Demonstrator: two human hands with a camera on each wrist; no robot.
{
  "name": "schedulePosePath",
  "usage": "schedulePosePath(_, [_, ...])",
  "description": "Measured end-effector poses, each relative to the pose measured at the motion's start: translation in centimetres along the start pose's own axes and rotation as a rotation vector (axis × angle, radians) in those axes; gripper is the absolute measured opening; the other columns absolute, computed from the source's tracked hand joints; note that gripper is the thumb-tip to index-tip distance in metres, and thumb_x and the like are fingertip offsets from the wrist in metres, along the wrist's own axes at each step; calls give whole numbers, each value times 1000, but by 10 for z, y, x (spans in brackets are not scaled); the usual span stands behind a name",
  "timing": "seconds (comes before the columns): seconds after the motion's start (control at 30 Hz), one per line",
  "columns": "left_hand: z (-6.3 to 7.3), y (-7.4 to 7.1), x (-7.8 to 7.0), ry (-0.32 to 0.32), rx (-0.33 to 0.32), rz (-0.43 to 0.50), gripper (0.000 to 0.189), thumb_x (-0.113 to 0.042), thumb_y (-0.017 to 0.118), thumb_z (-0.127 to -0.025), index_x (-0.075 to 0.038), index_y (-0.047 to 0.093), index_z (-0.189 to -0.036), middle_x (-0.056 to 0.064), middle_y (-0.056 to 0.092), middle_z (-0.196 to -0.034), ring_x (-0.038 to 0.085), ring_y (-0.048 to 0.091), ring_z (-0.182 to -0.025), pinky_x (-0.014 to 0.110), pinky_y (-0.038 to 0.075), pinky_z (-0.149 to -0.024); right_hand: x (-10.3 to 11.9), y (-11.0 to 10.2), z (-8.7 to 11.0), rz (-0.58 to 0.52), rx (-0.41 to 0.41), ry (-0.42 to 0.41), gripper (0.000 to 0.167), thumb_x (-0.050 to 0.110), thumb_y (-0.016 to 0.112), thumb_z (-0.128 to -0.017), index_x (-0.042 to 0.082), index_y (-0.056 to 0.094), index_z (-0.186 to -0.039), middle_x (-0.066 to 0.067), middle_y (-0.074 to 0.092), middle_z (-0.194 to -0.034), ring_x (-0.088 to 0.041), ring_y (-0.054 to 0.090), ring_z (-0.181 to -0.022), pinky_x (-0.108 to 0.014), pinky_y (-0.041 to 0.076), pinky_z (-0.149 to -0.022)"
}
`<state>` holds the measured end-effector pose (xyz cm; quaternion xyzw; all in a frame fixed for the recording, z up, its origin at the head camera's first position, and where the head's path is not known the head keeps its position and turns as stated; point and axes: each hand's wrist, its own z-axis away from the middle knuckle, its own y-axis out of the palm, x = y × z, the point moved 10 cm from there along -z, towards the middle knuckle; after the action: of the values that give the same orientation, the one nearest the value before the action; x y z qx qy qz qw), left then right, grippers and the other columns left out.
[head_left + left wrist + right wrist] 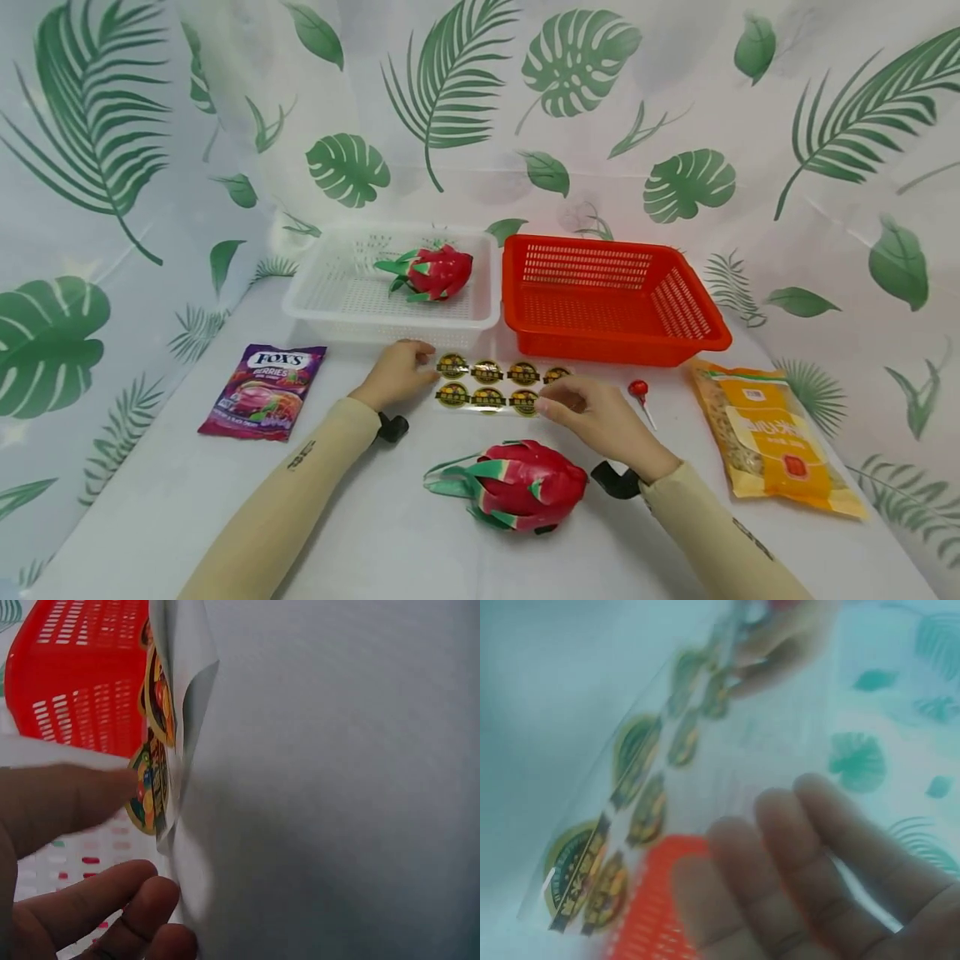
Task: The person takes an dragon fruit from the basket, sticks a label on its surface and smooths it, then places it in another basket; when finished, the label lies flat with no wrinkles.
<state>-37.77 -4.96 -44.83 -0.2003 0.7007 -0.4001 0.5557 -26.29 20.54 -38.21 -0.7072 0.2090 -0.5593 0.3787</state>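
A clear sheet of round black-and-gold stickers (487,398) lies on the white table between both hands. At its left edge is my left hand (401,373), fingers loosely bent. In the left wrist view, the thumb (67,802) overlaps a sticker (152,787), with a gap between thumb and the other fingers. Over the sheet's right end hangs my right hand (600,415), thumb and forefinger apart. The right wrist view has its fingers (780,840) extended beside the blurred stickers (604,892). Nearer me lies a red dragon fruit (525,483) with green tips.
A white basket (300,304) holding another dragon fruit (442,271) stands behind the sheet, next to a red basket (600,346). At left lies a purple Fox's candy bag (262,392). To the right are a red lollipop (639,388) and a yellow food packet (780,442).
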Motion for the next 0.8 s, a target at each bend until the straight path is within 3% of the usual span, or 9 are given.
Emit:
schedulePosePath(0.17, [-1,5,-13,61,40,-156,56,-33,80,-90,2,67,-132,14,70,-103,25,60,-97,40,52,-87,-7,10,-37,-24,29,2,32,40,71,-99,14,76,-117,-2,77,-107,-16,66,-91,-29,57,-79])
schedulePosePath(0.3, [1,4,-21,78,50,-188,54,-34,83,-88,-1,71,-129,11,69,-98,22,57,-91,37,50,-83,-4,21,-61,-12,63,-16,28,32,70,-100,11,76,-117,-4,77,-108,-17,66,-93,-34,58,-86])
schedulePosePath(0.43, [0,3,-22,74,46,-162,50,-30,86,-85,-1,74,-124,13,72,-106,24,62,-97,40,54,-91,2,36,-83,15,115,-37,27,27,71,-99,8,75,-118,-5,77,-106,-18,68,-95,-37,59,-90])
schedulePosePath(0.57, [-1,3,-17,44,63,-92,45,-23,88,-82,0,74,-119,12,74,-108,24,66,-101,40,55,-94,11,51,-100,44,187,-35,34,26,71,-99,4,71,-125,-8,76,-108,-19,69,-94,-35,60,-85])
schedulePosePath(0.8, [-2,6,-13,-17,114,45,35,-10,85,-82,-2,74,-115,6,74,-92,12,65,-76,23,54,-68,25,67,-117,137,210,-63,37,19,74,-95,-3,67,-124,-10,76,-97,-15,65,-81,-29,57,-76])
